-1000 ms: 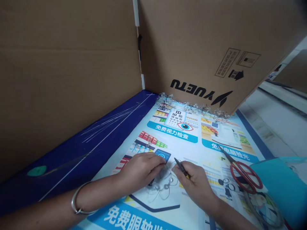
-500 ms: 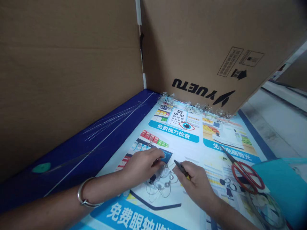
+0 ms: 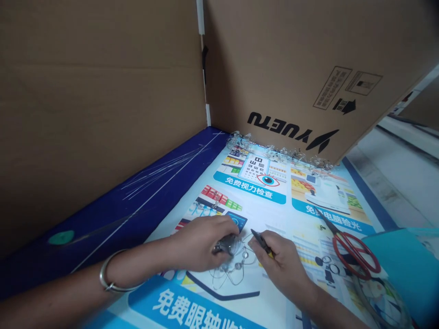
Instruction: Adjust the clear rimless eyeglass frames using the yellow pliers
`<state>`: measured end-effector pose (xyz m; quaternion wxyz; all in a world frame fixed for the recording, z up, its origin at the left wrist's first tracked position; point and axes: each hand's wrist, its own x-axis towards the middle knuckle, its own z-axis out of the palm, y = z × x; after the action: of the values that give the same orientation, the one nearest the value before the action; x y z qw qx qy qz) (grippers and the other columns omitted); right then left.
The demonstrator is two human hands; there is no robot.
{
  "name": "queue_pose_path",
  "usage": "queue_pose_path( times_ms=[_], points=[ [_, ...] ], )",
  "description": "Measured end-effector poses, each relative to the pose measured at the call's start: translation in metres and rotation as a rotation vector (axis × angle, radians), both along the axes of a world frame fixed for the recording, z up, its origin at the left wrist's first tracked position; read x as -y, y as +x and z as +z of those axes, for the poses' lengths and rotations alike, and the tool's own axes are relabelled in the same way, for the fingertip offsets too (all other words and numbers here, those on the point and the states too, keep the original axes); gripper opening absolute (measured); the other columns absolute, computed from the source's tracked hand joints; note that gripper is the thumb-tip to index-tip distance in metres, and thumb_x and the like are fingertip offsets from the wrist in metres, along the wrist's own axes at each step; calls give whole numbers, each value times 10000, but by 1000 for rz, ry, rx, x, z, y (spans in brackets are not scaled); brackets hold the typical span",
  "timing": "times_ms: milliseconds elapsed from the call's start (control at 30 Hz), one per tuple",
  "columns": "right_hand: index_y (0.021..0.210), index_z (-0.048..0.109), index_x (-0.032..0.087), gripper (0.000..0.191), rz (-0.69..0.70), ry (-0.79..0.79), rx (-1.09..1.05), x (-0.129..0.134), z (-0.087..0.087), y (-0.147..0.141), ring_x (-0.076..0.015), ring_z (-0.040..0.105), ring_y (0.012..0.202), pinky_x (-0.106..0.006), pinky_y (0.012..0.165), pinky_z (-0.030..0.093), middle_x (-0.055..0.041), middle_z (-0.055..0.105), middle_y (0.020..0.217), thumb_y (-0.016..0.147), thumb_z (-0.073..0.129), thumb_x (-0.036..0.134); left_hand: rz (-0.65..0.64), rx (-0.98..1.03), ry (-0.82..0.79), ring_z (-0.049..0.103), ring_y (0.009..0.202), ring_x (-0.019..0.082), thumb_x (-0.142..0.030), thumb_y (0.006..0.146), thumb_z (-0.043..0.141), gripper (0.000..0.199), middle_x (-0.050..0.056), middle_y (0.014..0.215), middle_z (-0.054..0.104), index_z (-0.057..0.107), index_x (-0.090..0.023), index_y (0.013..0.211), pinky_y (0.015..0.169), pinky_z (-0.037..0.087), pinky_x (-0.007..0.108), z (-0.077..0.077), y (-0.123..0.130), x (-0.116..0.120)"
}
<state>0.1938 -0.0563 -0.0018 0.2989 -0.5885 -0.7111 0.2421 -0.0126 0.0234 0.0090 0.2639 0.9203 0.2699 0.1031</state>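
Observation:
My left hand, with a silver bangle on the wrist, has its fingers closed on a beaded wire piece. Clear round beads and thin wire loops hang from it over the printed sheet. A dark, blurred part shows at the fingers; I cannot make out what it is. To the right, my right hand is closed round small pliers with a dark pointed tip and a black and yellow handle. The tip points toward the beads, and a thin wire runs between the two hands.
Red-handled scissors lie at the right beside a turquoise packet and a coil of clear line. Cardboard walls stand behind and left. Several beaded wire pieces line the back. Cut strands and a green disc lie left.
My left hand has turned and shifted slightly down, bringing a dark, blurred part into view at its fingers. The right hand with the pliers has hardly moved.

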Motion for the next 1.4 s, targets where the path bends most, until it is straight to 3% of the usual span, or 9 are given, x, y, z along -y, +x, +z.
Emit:
queue_pose_path(
  times_ms=[200, 533, 700, 833, 1133, 1400],
  points=[
    [680, 470, 188, 233, 12, 2, 3, 0, 0, 0, -101, 450, 589, -216, 551, 309, 26, 473, 630, 868, 467, 325, 69, -111, 132, 518, 898, 250, -335, 710, 627, 325, 50, 974, 539, 533, -197, 989, 795, 422, 392, -2, 9, 16],
    [745, 531, 187, 159, -22, -18, -9, -3, 1, 8, -104, 483, 616, -211, 569, 335, 22, 517, 668, 860, 476, 282, 40, -174, 247, 517, 902, 259, -235, 813, 495, 171, 67, 938, 561, 522, -172, 970, 767, 455, 422, -2, 13, 28],
    [670, 472, 189, 206, -22, 11, 14, -4, 0, 8, -98, 447, 581, -212, 540, 313, 33, 471, 624, 851, 493, 287, 16, -155, 319, 505, 923, 265, -216, 832, 472, 271, 68, 981, 571, 488, -172, 1098, 787, 443, 448, -4, 13, 27],
    [692, 480, 188, 208, -5, 8, 14, -4, 0, 8, -94, 449, 586, -209, 550, 319, 34, 471, 630, 865, 477, 304, 27, -120, 346, 494, 934, 260, -223, 815, 516, 332, 69, 1042, 543, 468, -193, 1142, 774, 451, 427, -2, 13, 26],
    [747, 558, 183, 208, -33, -12, 0, -3, 2, 8, -110, 500, 611, -217, 560, 355, 17, 531, 655, 867, 462, 324, 2, -31, 416, 510, 828, 217, -227, 870, 471, 129, 69, 913, 550, 553, -168, 949, 697, 455, 349, -10, 9, 24],
    [765, 588, 170, 278, -100, -72, -26, -2, 5, 8, -111, 482, 561, -225, 523, 366, 12, 540, 617, 863, 454, 393, -29, 19, 319, 523, 834, 189, -220, 909, 419, 167, 52, 865, 575, 569, -185, 975, 735, 455, 297, -8, 11, 20]
  ],
)
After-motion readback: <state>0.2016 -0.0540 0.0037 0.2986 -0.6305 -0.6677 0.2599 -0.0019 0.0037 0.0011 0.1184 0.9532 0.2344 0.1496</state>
